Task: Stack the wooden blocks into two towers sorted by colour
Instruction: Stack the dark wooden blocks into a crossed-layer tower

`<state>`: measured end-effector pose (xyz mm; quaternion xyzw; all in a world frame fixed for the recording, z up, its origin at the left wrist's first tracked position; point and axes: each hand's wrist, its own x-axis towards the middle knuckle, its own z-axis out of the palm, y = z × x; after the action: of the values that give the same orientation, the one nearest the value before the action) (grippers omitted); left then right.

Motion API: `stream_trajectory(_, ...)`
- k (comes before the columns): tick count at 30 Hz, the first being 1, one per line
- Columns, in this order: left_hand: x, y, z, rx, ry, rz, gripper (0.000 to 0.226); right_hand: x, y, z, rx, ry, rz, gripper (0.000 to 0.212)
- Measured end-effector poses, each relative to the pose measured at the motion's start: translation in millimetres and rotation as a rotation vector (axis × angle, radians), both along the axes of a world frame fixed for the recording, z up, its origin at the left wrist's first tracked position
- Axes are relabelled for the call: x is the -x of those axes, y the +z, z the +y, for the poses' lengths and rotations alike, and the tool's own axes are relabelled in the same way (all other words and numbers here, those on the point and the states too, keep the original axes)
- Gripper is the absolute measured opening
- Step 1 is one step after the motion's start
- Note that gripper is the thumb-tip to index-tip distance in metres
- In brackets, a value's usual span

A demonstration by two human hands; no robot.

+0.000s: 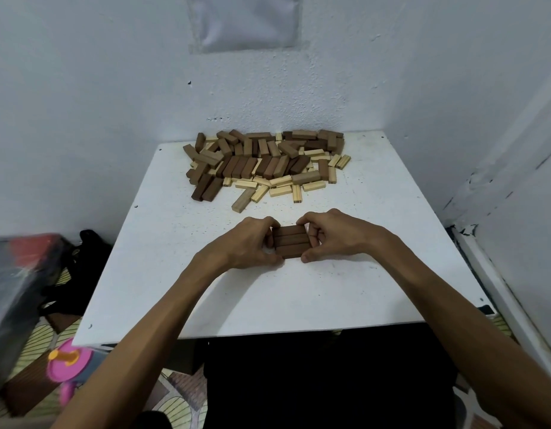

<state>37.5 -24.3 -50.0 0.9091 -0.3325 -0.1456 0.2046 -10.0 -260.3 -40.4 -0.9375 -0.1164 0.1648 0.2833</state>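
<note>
Two hands: both are on the dark block set (291, 243), one at each end.
Left grip: the left hand (248, 243) is curled round the set's left end. Its thumb is at the near corner and its fingers wrap the far edge, tight on the wood.
Right grip: the right hand (337, 235) does pretty much the same on the set's right end. The thumb tip presses the near corner and the bent fingers sit against the end faces.
Dark block set: dark brown blocks lie flat side by side with their long sides touching. It looks like four across. Can't tell if there's another layer underneath.
Counter: the white counter (376, 274) is right under the set, a bit scuffed and speckled. The set sits around the middle of it.
Loose pile: the mixed pile (268, 165) lies beyond the set toward the wall, well apart from it. Dark and pale blocks are jumbled every which way, some lying on top of others.
Stray block: one pale block (241, 201) lies tilted at the pile's edge nearest the set.
Wall: the white wall (113, 88) stands behind the pile. A grey patch (244, 23) sits high on it, straight beyond the set.
Floor stuff: all of it is left of the set and lower, off the counter. There's a black bag (79, 267), a pink plastic thing (68, 363) and a patterned mat (42, 339).
</note>
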Motion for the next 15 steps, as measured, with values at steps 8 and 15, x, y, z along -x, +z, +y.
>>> stream_trajectory(8, 1.6, 0.4, -1.1, -0.003, -0.003, 0.022, 0.066, -2.5, -3.0, -2.2, -0.021, -0.02, 0.018, 0.071)
stream_trajectory(15, 1.7, 5.9, -1.4, -0.028, 0.007, 0.067, 0.064, -6.5, -2.0, -1.0, 0.01, 0.001, 0.045, 0.068)
